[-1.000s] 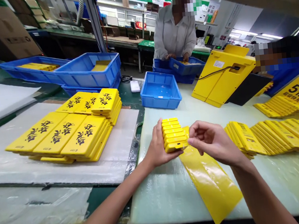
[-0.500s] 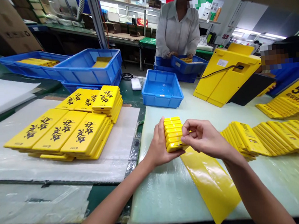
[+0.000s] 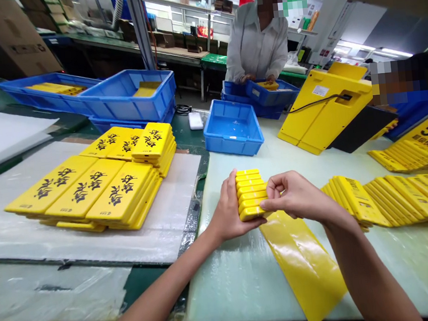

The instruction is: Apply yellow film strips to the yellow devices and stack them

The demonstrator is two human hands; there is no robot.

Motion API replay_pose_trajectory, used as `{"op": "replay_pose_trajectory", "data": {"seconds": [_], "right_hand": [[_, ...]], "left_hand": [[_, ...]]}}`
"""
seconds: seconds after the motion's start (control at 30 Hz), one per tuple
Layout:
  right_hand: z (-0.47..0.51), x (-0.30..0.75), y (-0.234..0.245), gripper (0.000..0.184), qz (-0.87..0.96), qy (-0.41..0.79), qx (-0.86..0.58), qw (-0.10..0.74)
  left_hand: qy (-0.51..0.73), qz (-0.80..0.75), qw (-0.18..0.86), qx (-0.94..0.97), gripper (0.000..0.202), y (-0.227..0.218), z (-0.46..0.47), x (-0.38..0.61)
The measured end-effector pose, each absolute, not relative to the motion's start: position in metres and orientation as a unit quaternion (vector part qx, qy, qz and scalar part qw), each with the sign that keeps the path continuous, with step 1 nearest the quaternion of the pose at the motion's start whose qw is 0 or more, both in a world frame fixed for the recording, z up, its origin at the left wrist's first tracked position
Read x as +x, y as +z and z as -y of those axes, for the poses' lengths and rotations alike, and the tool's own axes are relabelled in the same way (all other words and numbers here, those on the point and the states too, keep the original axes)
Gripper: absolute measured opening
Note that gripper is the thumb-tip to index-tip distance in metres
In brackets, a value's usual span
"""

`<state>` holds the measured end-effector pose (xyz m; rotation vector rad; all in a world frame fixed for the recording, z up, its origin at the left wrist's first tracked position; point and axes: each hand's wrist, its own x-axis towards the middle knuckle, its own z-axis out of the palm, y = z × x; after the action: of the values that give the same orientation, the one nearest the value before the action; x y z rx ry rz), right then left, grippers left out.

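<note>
Left hand [image 3: 228, 207] and right hand [image 3: 297, 198], held over the pale work table [image 3: 225, 280] and the upper end of a glossy yellow sheet [image 3: 303, 268], both grasp a stack of yellow plastic panels [image 3: 250, 193]: left cupped along its side, right pinching its edge.

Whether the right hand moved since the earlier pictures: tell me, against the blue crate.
Yes: the right hand has shifted left in view, relative to the blue crate.

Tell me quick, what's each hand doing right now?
Left hand: closed, holding a stack of yellow panels.
Right hand: closed, pinching the same stack.
</note>
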<state>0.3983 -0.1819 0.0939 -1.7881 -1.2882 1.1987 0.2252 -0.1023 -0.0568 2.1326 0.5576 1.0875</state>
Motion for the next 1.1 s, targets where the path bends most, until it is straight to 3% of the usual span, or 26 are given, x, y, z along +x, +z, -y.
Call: {"op": "replay_pose_trajectory", "data": {"seconds": [0.27,1.1], "right_hand": [[0.179,0.396,0.097,0.045,0.434,0.519,-0.646,0.354],[0.184,0.389,0.103,0.027,0.454,0.493,-0.653,0.352]], "left_hand": [[0.425,-0.210,0.344,0.811,0.143,-0.057,0.102,0.226],[0.424,-0.213,0.347,0.809,0.143,-0.056,0.103,0.226]]}}
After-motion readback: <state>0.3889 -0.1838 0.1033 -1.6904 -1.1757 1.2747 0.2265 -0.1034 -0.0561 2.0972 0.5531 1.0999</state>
